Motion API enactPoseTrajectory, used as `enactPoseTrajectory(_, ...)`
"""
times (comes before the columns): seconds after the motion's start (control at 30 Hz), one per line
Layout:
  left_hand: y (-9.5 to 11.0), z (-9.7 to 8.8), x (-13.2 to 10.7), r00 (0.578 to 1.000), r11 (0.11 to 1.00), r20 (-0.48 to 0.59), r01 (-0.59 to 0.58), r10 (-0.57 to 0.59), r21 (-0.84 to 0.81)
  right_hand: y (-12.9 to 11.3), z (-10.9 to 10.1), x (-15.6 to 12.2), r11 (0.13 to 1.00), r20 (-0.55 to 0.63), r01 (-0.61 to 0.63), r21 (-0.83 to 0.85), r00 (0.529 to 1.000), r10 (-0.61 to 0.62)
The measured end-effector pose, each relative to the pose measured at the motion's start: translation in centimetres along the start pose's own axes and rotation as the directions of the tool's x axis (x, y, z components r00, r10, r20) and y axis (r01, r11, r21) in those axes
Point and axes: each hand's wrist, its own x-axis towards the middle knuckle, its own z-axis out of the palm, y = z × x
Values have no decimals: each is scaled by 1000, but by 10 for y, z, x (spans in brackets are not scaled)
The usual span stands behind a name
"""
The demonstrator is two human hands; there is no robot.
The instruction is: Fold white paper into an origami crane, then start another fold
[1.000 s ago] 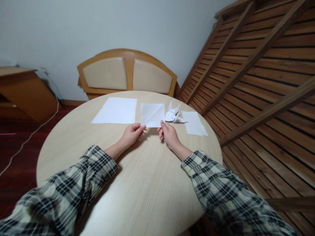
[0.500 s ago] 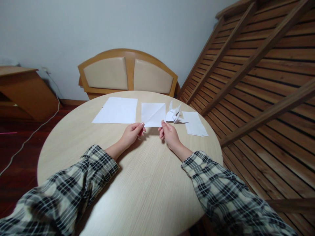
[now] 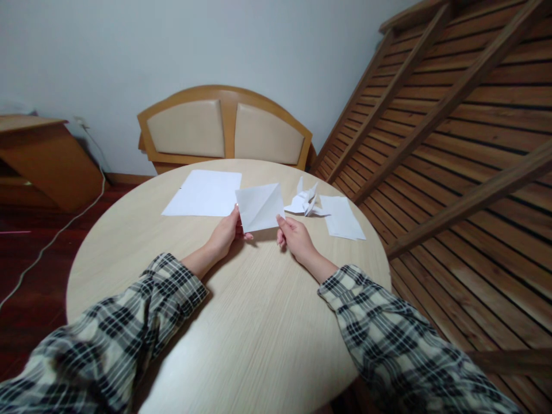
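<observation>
Between my two hands is a square sheet of white paper [image 3: 260, 208], held above the table and slightly turned, with a crease running diagonally across it. My left hand [image 3: 225, 233] grips its left side, thumb on the edge and the other fingers behind it. At the lower right corner, my right hand [image 3: 295, 236] pinches the sheet between thumb and fingers. Just beyond the right hand sits a white folded paper figure [image 3: 306, 201] with pointed tips, like origami cranes; I cannot tell whether it is one piece or several.
A larger stack of white paper [image 3: 204, 192] lies on the round wooden table [image 3: 241, 322] at the back left. Smaller white sheets [image 3: 344, 218] lie near its right edge. A headboard [image 3: 226, 123] stands behind, and slatted wooden boards [image 3: 457, 126] lean at the right.
The paper has tilted and shifted left and towards me. My left hand has moved its hold from the bottom left corner up to the left side; my right hand has barely moved.
</observation>
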Motion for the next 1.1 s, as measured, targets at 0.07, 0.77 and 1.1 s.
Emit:
enactPoseTrajectory(0.07, 1, 0, -1, 1000, 1000, 5, -12, 12, 13, 0, 0, 0, 1000, 2, -6, 1, 1000, 6)
enactPoseTrajectory(0.77, 0, -1, -3, 998, 991, 2, -66, 67, -115, 0, 2, -3, 1000, 71, -4, -3, 997, 5)
enactPoseTrajectory(1.1, 4, 4, -9, 991, 990, 81, -95, 104, -105, 7, -2, 2, 994, 80, 112, -7, 991, -111)
